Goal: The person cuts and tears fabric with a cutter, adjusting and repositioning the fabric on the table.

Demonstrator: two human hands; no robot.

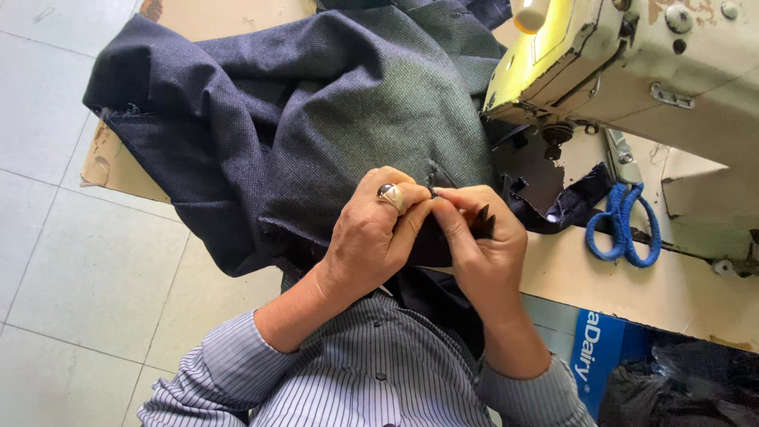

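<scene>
A dark navy woven garment (300, 119) lies crumpled across the tabletop's left side, its near edge draping off toward the person.

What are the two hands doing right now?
Left hand: closed, pinching the dark fabric.
Right hand: closed, pinching the same fabric beside it.

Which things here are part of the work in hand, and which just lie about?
In hand: dark fabric, pinched at one spot by left hand and right hand.
Lying about: blue-handled scissors, sewing machine, blue box, worktable.
</scene>
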